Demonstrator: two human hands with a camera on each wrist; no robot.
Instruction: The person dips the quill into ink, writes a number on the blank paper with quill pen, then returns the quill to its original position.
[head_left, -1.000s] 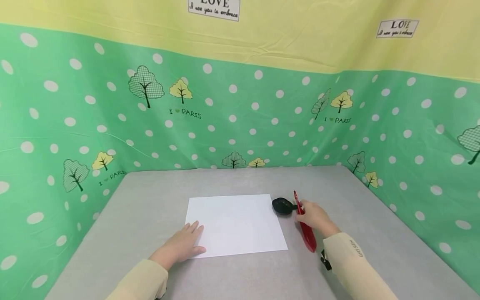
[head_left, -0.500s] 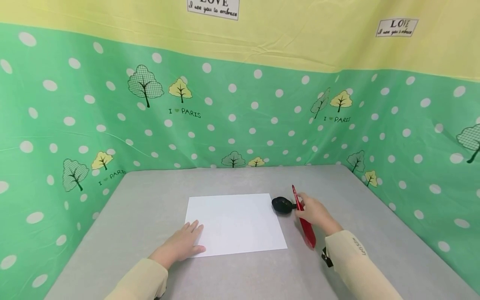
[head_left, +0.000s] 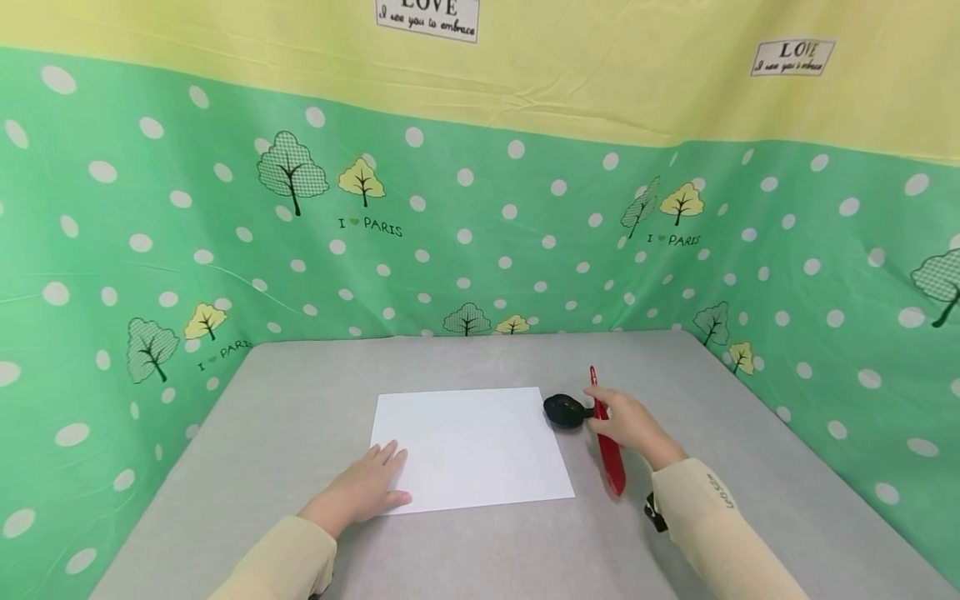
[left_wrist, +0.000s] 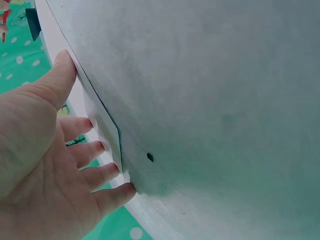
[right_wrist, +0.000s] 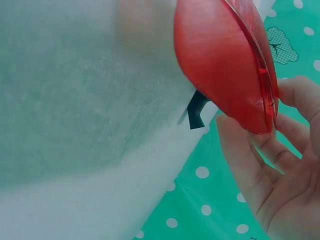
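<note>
In the head view, a white sheet of paper (head_left: 480,450) lies flat on the table. My left hand (head_left: 363,487) rests on its near left corner with fingers spread and straight. To the right, my right hand (head_left: 633,425) pinches a long red glossy thing (head_left: 612,467) between thumb and fingers, seen edge-on. In the right wrist view this red thing is broad and rounded, with a seam down its edge; its kind is unclear. Just left of that hand lies a black rounded thing (head_left: 564,411) with a short stem, touching or close to the paper's right edge.
The grey table (head_left: 300,375) reaches back to a green curtain (head_left: 465,250) with white dots and printed trees, which also encloses both sides. Beige sleeves cover both forearms. A black strap (head_left: 654,512) shows at the right wrist.
My right hand has shifted slightly away from me with the red thing, whose near end has swung a little to the left. The left hand, paper and black thing stay put.
</note>
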